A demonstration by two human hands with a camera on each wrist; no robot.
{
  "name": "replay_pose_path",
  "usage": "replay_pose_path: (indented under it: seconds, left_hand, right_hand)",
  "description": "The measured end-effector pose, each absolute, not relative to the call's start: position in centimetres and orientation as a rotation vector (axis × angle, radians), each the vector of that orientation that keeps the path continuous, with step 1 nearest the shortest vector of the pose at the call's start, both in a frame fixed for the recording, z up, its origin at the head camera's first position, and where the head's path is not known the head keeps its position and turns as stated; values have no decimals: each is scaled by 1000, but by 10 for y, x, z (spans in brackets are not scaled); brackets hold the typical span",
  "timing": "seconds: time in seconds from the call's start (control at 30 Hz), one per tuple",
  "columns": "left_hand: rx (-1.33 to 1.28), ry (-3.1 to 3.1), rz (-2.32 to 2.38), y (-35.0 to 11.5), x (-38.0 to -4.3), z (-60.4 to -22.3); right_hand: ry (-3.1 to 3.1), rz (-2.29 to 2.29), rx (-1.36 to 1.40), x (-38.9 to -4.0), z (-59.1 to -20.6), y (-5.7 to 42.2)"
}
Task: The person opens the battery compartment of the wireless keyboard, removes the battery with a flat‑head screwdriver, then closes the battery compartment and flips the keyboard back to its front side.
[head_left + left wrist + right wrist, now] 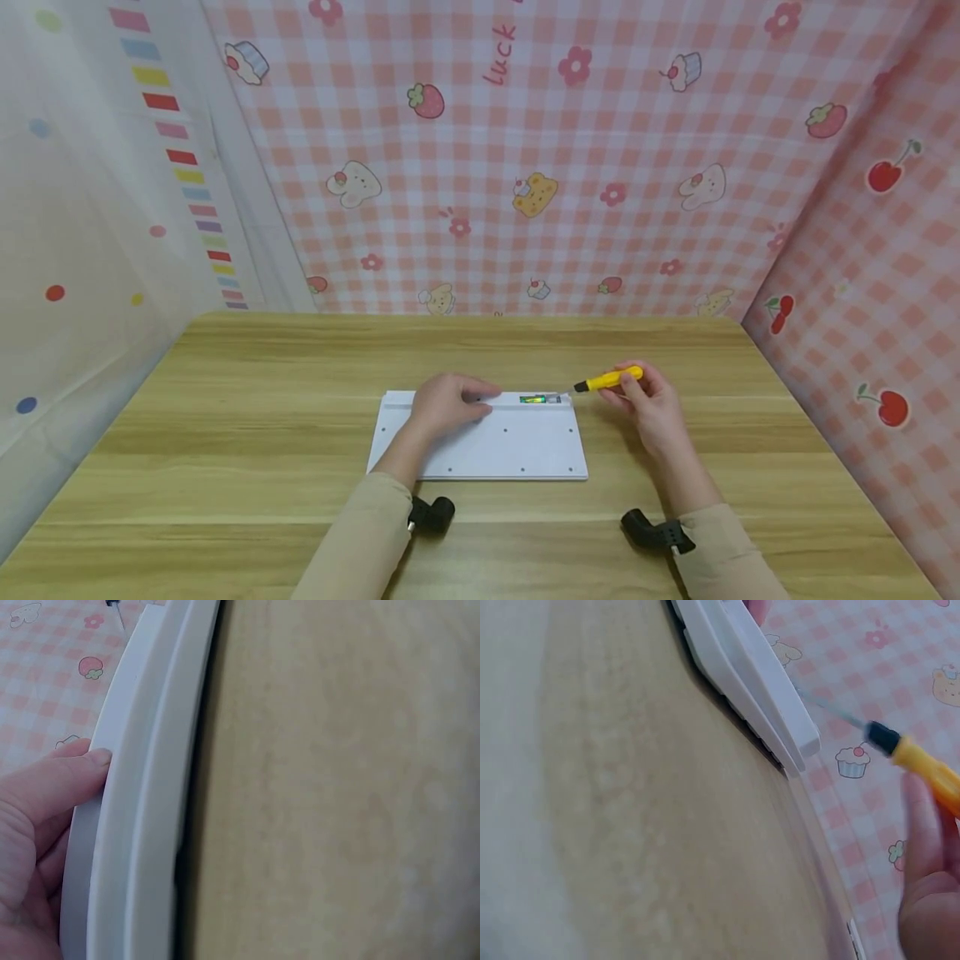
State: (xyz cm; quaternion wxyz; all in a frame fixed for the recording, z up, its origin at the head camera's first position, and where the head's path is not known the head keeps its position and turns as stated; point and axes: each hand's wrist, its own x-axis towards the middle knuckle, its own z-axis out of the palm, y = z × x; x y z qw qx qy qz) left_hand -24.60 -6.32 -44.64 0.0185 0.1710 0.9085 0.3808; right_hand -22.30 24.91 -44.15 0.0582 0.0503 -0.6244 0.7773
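Observation:
A white keyboard [480, 450] lies face down on the table, small screw holes dotted over its underside. In the raised strip along its far edge, a battery slot is uncovered, with a green battery [532, 399] inside. My left hand [442, 404] grips that strip left of the slot; in the left wrist view the thumb [94, 765] presses on the ridge. My right hand [652, 408] holds a screwdriver [611, 379] by its yellow handle. Its thin metal shaft points left, the tip at the right end of the slot. The right wrist view shows the screwdriver [930, 769] beyond the keyboard's corner [806, 739].
The wooden table [262, 442] extends around the keyboard on all sides. Behind it hangs a pink checked curtain [480, 167], with a white dotted curtain [90, 250] at left. Black wrist cameras [433, 515] are strapped over both sleeves.

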Motion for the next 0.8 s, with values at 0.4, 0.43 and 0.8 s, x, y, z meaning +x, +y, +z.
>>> replay_pose_path:
  seconds: [0.4, 0.43, 0.8]
  left_hand:
    - [587, 2814, 1162, -60, -248, -448]
    - [581, 2816, 1160, -60, -248, -448]
    - [571, 2808, 1174, -61, -247, -448]
  right_hand:
    - [-1743, 2434, 286, -225, -425, 242]
    - [-1745, 2435, 280, -224, -424, 242]
    - [-1665, 2458, 331, -222, -419, 254]
